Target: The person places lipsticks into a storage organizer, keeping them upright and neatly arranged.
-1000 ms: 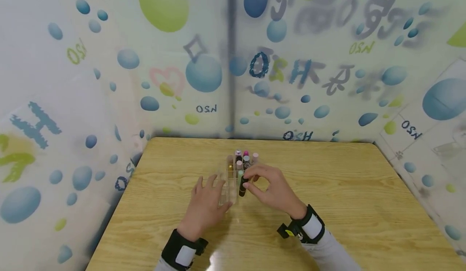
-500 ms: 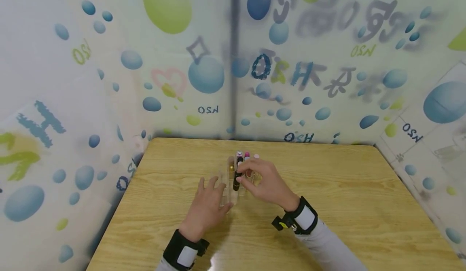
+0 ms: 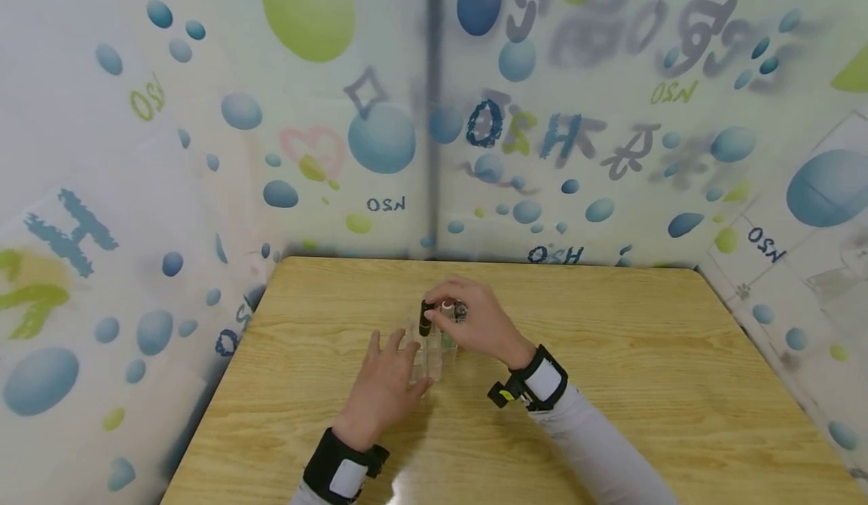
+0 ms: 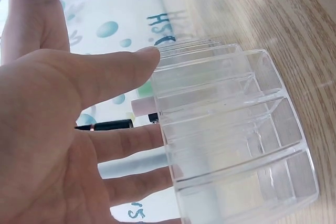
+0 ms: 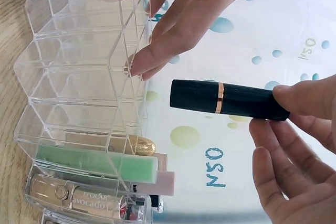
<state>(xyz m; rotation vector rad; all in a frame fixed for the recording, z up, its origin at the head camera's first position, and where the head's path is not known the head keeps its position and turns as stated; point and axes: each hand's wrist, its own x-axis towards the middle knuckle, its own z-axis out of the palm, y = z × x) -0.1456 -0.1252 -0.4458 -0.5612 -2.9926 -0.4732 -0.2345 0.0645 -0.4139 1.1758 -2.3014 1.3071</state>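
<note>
My right hand point(image 3: 478, 320) pinches a black lipstick tube point(image 5: 231, 99) with a gold band by one end, between thumb and fingertips. The tube is held above the clear plastic organizer point(image 5: 73, 72), apart from it. My left hand point(image 3: 380, 396) has its fingers spread and fairly straight, touching the organizer's near left side. The left wrist view shows the thumb and fingers at the rim of the clear compartments point(image 4: 236, 124). A green tube point(image 5: 89, 163), a bottle marked avocado point(image 5: 79, 198) and a gold-ended tube point(image 5: 144, 144) stand in the organizer; my right hand hides part of them in the head view.
The organizer stands on a wooden table point(image 3: 610, 369). Behind the table's back edge rises a patterned wall point(image 3: 386, 226) with blue and green spots; another wall point(image 3: 102, 279) flanks the left side. A pale pink cap point(image 5: 164, 183) sticks up among the cosmetics.
My right hand has moved left and away from me with the lipstick tube, from the organizer's right side to above its left part. My left hand stays put.
</note>
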